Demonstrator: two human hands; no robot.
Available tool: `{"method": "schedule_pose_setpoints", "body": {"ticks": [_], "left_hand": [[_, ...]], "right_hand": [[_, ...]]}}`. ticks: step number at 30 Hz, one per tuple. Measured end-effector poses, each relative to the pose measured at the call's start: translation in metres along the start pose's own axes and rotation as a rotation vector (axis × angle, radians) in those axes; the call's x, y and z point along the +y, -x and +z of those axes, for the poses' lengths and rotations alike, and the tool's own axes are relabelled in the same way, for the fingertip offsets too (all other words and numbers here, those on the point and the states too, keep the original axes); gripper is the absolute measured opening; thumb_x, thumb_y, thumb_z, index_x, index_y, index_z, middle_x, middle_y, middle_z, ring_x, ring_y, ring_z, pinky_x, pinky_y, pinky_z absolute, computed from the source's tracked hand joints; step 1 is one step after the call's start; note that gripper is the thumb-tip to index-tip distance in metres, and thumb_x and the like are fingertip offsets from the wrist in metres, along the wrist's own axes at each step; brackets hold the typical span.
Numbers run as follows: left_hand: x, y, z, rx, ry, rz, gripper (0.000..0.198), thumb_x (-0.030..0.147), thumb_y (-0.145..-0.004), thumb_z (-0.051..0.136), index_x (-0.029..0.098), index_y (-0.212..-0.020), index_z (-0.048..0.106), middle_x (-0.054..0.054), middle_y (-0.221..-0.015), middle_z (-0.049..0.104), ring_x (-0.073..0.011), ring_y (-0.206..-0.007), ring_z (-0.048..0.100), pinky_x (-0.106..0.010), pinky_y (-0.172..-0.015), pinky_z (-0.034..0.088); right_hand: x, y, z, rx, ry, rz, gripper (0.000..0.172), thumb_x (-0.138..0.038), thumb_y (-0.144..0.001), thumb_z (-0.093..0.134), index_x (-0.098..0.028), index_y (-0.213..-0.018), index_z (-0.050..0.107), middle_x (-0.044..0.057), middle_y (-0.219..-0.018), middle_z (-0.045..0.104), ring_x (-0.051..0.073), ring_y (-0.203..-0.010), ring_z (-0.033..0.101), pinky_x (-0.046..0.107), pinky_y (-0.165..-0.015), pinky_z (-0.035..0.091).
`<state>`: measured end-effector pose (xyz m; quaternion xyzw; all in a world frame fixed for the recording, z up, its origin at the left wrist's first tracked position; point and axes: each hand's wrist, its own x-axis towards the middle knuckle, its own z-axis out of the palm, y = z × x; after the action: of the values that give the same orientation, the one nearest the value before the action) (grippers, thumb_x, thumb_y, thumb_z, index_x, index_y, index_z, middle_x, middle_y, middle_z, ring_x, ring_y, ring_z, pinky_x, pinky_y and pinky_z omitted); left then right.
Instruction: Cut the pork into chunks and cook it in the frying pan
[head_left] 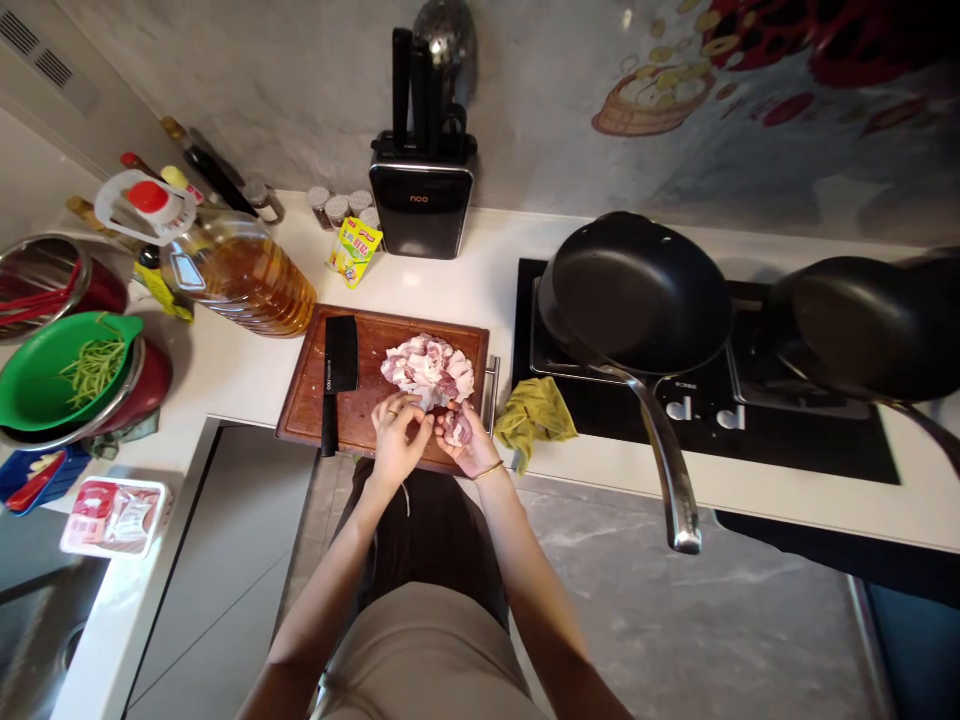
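Note:
My right hand (481, 452) cups a piece of raw meat (457, 429) over the front edge of the wooden cutting board (375, 420). Close beside it, my left hand (397, 440) has its thumb and fingers drawn together in a pinch; whatever is between them is too small to make out. A pile of cut raw meat (426, 365), pink with white fat, lies on the board just beyond both hands. To the left of the pile rests a black cleaver (341, 365), its handle hanging toward the board's front edge.
Right of the board are a yellow-green cloth (535, 415) and a black frying pan (637, 300) on the cooktop, its handle jutting past the counter. A knife block (422, 205), large oil bottle (240, 270), green colander (45, 385) and packaged meat tray (115, 515) stand around.

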<state>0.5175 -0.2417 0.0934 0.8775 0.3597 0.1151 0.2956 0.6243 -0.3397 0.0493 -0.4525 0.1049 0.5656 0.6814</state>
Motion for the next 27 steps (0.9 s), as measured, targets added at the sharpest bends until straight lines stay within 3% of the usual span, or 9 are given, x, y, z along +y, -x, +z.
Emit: {"method": "schedule_pose_setpoints", "body": {"ticks": [6, 9, 12, 15, 18, 22, 27], "left_hand": [[-0.003, -0.059, 0.007, -0.012, -0.100, 0.070, 0.017, 0.035, -0.088, 0.048, 0.026, -0.092, 0.062, -0.001, -0.123, 0.060, -0.0218, -0.123, 0.042, -0.037, -0.105, 0.027], [0.002, -0.102, 0.022, -0.071, -0.155, 0.139, 0.030, 0.029, -0.088, 0.045, 0.025, -0.115, 0.058, -0.004, -0.127, 0.058, -0.0231, -0.125, 0.040, -0.038, -0.106, 0.024], [0.005, -0.142, 0.042, -0.209, -0.214, 0.252, 0.048, 0.023, -0.085, 0.045, 0.021, -0.132, 0.047, -0.007, -0.133, 0.055, -0.0251, -0.130, 0.036, -0.042, -0.109, 0.017], [0.004, -0.168, 0.058, -0.390, -0.310, 0.279, 0.051, 0.023, -0.080, 0.050, 0.020, -0.131, 0.050, -0.010, -0.133, 0.054, -0.0289, -0.129, 0.038, -0.048, -0.111, 0.011], [-0.004, -0.178, 0.059, -0.460, -0.362, 0.164, 0.044, 0.027, -0.076, 0.055, 0.022, -0.119, 0.060, -0.011, -0.123, 0.061, -0.0323, -0.121, 0.046, -0.054, -0.108, 0.014], [-0.020, -0.176, 0.046, -0.423, -0.273, 0.116, 0.036, 0.027, -0.076, 0.052, 0.029, -0.109, 0.065, -0.005, -0.117, 0.065, -0.0299, -0.116, 0.050, -0.052, -0.107, 0.017], [-0.032, -0.175, 0.040, -0.468, -0.207, 0.111, 0.052, 0.021, -0.070, 0.054, 0.032, -0.121, 0.060, -0.003, -0.128, 0.059, -0.0281, -0.121, 0.047, -0.047, -0.109, 0.019]], "right_hand": [[0.009, -0.007, -0.013, 0.111, -0.068, -0.053, 0.032, -0.044, -0.074, 0.069, -0.026, -0.099, 0.061, -0.002, -0.084, 0.069, 0.015, -0.073, 0.068, 0.036, -0.078, 0.053], [0.009, -0.006, -0.017, 0.117, 0.000, -0.073, 0.033, -0.041, -0.074, 0.068, -0.028, -0.104, 0.060, 0.000, -0.088, 0.069, 0.018, -0.078, 0.068, 0.040, -0.080, 0.054], [0.008, -0.003, -0.019, 0.136, 0.071, -0.092, 0.033, -0.042, -0.074, 0.066, -0.028, -0.104, 0.060, 0.001, -0.090, 0.069, 0.019, -0.081, 0.068, 0.041, -0.079, 0.055], [0.005, 0.000, -0.019, 0.159, 0.033, -0.095, 0.035, -0.041, -0.069, 0.070, -0.027, -0.100, 0.062, 0.001, -0.086, 0.069, 0.019, -0.079, 0.068, 0.040, -0.077, 0.056], [0.003, 0.001, -0.021, 0.196, 0.005, -0.098, 0.037, -0.040, -0.066, 0.072, -0.025, -0.098, 0.063, 0.001, -0.084, 0.070, 0.020, -0.076, 0.068, 0.041, -0.075, 0.057], [0.001, -0.001, -0.025, 0.191, 0.019, -0.100, 0.033, -0.042, -0.067, 0.071, -0.027, -0.096, 0.063, 0.001, -0.084, 0.070, 0.020, -0.077, 0.068, 0.041, -0.075, 0.056], [-0.003, -0.006, -0.025, 0.150, 0.037, -0.104, 0.032, -0.044, -0.070, 0.069, -0.028, -0.097, 0.062, 0.002, -0.085, 0.070, 0.021, -0.080, 0.068, 0.042, -0.077, 0.055]]}}
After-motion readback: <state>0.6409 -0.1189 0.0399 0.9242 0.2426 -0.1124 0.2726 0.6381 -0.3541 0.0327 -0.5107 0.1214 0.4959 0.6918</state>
